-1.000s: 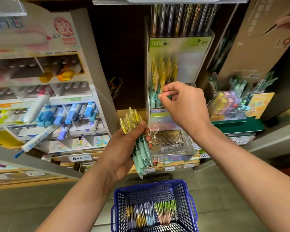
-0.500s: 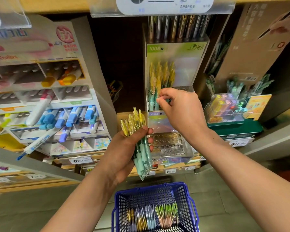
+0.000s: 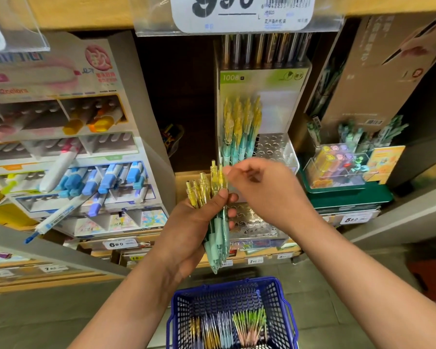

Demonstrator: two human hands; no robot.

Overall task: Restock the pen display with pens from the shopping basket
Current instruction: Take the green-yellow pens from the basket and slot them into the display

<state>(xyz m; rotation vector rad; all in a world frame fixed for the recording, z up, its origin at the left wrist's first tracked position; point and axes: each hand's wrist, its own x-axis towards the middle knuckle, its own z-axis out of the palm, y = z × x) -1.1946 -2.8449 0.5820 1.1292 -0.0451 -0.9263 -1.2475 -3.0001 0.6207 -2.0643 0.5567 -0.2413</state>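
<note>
- Reading labels, I get "1008" on the pen display (image 3: 261, 78) header and "6 80" on a shelf tag (image 3: 116, 244).
- Pen bundle (image 3: 204, 190): gripped in the left hand (image 3: 186, 227), in front of the display; long axis near upright, yellow clickers up, mint grips down.
- Right hand (image 3: 269, 195): fingertips pinch one bundle pen's top; half a second ago it was at the display's racked pens.
- Shopping basket (image 3: 227, 288): below, more pens inside.

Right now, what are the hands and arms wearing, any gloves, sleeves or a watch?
Nothing worn shows. The left hand and right hand have no gloves or visible rings. The left forearm and right forearm are uncovered to the frame edge: no sleeves, watch or wristband.
</note>
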